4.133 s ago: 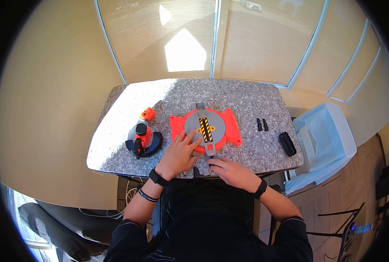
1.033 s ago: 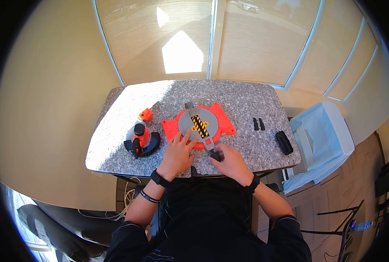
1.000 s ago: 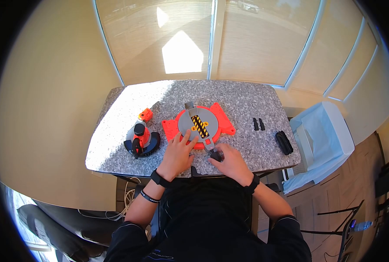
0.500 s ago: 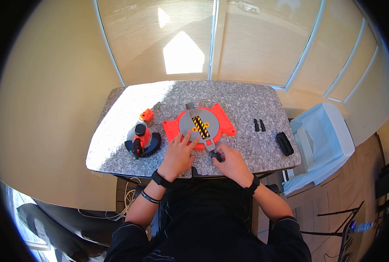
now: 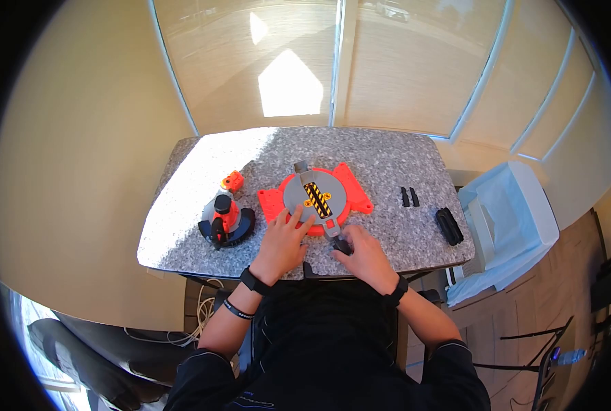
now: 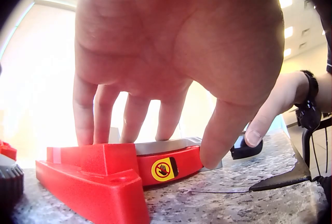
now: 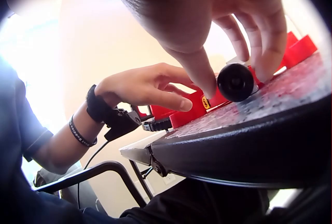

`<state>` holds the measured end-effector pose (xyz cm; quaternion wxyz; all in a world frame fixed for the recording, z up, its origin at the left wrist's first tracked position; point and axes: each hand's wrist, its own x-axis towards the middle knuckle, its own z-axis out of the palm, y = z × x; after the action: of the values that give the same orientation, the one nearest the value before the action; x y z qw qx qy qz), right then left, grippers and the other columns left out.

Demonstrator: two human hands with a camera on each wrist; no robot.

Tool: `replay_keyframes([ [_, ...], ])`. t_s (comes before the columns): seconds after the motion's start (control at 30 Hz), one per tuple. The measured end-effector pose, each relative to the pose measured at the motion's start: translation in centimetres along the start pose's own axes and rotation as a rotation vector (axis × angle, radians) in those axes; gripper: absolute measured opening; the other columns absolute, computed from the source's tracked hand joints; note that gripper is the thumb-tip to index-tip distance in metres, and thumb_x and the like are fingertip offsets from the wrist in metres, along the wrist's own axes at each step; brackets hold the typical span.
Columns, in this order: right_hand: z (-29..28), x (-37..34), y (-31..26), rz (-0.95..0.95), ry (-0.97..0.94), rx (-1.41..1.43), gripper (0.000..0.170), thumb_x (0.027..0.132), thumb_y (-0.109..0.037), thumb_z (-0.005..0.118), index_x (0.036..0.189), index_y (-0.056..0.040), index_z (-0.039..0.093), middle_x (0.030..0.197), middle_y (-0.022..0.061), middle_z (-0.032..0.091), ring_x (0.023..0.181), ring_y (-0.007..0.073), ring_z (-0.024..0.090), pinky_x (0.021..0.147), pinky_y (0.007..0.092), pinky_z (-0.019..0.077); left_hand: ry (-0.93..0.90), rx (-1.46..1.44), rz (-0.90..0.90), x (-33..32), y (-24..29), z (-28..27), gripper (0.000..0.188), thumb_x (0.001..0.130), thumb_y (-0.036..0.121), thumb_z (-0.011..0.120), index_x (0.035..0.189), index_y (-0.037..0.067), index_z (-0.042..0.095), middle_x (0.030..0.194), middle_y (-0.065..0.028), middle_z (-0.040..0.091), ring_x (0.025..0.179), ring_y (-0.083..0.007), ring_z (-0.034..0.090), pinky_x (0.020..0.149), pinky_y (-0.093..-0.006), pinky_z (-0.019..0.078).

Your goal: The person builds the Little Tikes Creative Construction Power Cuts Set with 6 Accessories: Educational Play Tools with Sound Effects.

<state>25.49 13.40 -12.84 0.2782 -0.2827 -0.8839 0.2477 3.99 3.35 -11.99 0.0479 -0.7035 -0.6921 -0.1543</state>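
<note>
The toy mitre-saw base lies on the table, red, with a grey turntable and a yellow-and-black striped slot. My left hand rests on it with fingers spread; in the left wrist view the fingertips press down on the turntable and the thumb touches the red side. At the near end of the grey arm, my right hand pinches a round black knob between thumb and fingers. The toy saw head, red with black and grey parts, sits left of the base.
Right of the base lie two small black strips and a black folded case-like thing. A lined bin stands beyond the right edge of the granite-patterned table. The near table edge runs close under both wrists.
Compared with about four seconds ago, the turntable and its knob end have swung to the right, and the red base has turned slightly. In the last second the hands barely shift.
</note>
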Motion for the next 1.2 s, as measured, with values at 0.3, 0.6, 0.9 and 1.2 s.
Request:
replay_keyframes([
  [0.3, 0.47, -0.08, 0.67, 0.031, 0.006, 0.033, 0.032, 0.085, -0.013, 0.079, 0.105, -0.0032, 0.055, 0.080, 0.0149, 0.066, 0.070, 0.0317, 0.068, 0.064, 0.0424, 0.0550, -0.005, 0.004, -0.008, 0.01, -0.02, 0.20, 0.069, 0.082, 0.020, 0.078, 0.147, 0.014, 0.056, 0.155, -0.0202, 0.047, 0.136, -0.0444, 0.049, 0.106, -0.0538, 0.0482],
  [0.6, 0.27, -0.16, 0.32, 0.008, 0.007, 0.010, 0.034, 0.087, -0.019, 0.081, 0.104, -0.0020, 0.057, 0.083, 0.0168, 0.067, 0.071, 0.0328, 0.069, 0.065, 0.0438, 0.0552, 0.008, 0.016, -0.007, 0.03, -0.09, 0.36, 0.064, 0.087, 0.023, 0.076, 0.147, 0.014, 0.056, 0.154, -0.0200, 0.048, 0.135, -0.0439, 0.050, 0.106, -0.0527, 0.0483],
  [0.9, 0.11, 0.08, 0.40, -0.027, 0.009, 0.007, 0.040, 0.083, -0.019, 0.086, 0.105, -0.0035, 0.057, 0.095, 0.0158, 0.066, 0.075, 0.0308, 0.068, 0.069, 0.0417, 0.0563, 0.063, 0.003, -0.008, 0.14, 0.01, 0.53, 0.050, 0.094, 0.026, 0.070, 0.142, 0.012, 0.061, 0.151, -0.0199, 0.052, 0.132, -0.0432, 0.052, 0.105, -0.0516, 0.0493],
  [1.2, 0.18, -0.09, 0.46, -0.003, 0.022, 0.034, 0.027, 0.087, -0.014, 0.078, 0.102, -0.0031, 0.059, 0.078, 0.0146, 0.068, 0.066, 0.0307, 0.067, 0.061, 0.0428, 0.0546, 0.071, -0.001, -0.010, 0.16, 0.00, 0.63, 0.049, 0.095, 0.026, 0.068, 0.141, 0.011, 0.061, 0.151, -0.0201, 0.052, 0.132, -0.0431, 0.052, 0.104, -0.0513, 0.0500],
])
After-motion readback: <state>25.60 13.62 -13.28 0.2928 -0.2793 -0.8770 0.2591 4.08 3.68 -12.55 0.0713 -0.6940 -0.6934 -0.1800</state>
